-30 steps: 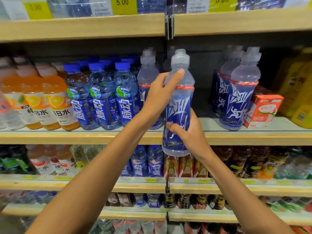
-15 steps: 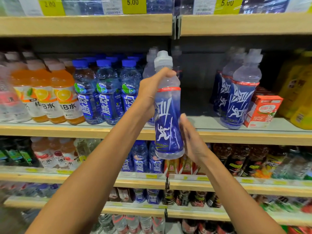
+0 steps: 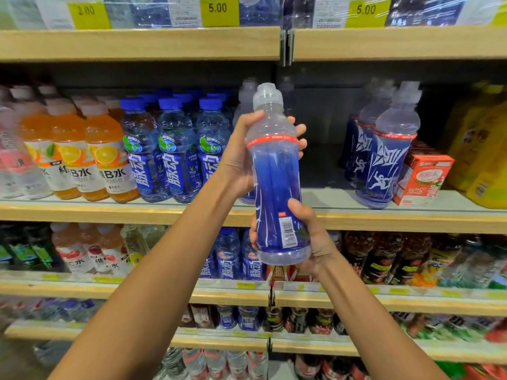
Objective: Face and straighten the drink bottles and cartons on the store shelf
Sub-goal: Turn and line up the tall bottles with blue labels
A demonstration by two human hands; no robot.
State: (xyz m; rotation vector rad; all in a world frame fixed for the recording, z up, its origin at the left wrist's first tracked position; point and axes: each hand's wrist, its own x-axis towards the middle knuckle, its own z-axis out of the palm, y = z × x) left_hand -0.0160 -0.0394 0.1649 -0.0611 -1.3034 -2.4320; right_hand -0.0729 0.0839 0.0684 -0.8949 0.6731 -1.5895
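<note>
Blue sports bottle [image 3: 277,174] with a clear cap is up in the air in front of the middle shelf [image 3: 137,212], roughly upright, with both hands on it. The barcode side faces the camera, so the main label design is mostly turned away.

Left hand [image 3: 238,163] comes in from 9 o'clock and its grip wraps the upper part right at the red band. The thumb is up near the shoulder, and its fingertips [image 3: 300,131] peek round the far side at 3 o'clock. Right hand [image 3: 312,239] has the bottom end, grip curled round it from 4 o'clock, with the thumb lying across the front just above the barcode. Neither grip is spread open, both are closed round the bottle.

On the shelf behind it:
- Matching blue bottles [image 3: 389,160] stand at 3 o'clock, with a red carton [image 3: 422,179] just beside them.
- Blue-capped water bottles [image 3: 175,160] sit at 9 o'clock.
- Orange drinks [image 3: 104,160] are further out the same way.
</note>
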